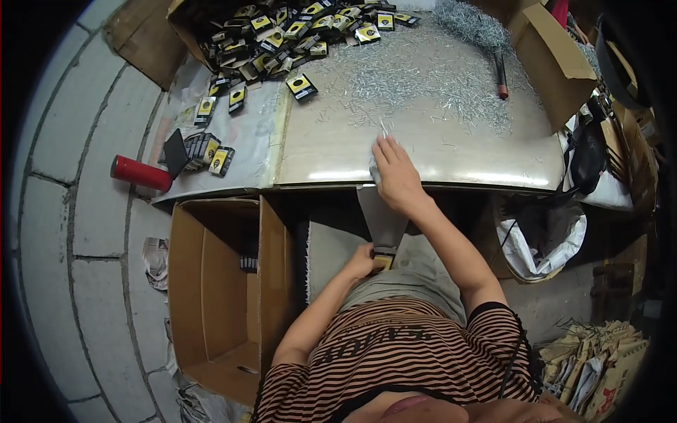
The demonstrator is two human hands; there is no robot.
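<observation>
Nearest, left hand [363, 261] grips a small black-and-yellow flat packet [383, 261] at the lap, while right hand [395, 173] lies fingers-down, loosely closed, pinching thin silver metal nails [423, 84] on the pale curved tabletop [458, 151].

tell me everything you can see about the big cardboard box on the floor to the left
The cardboard box is plain brown corrugated board, open at the top, with its flaps standing up. It sits upright on the paved floor, just below the table edge and close beside the person's left arm. It looks mostly empty: a few small dark packs lie stacked against its right inner wall, and bare board shows at the bottom. No hand touches it. Crumpled paper lies against its left side.
</observation>
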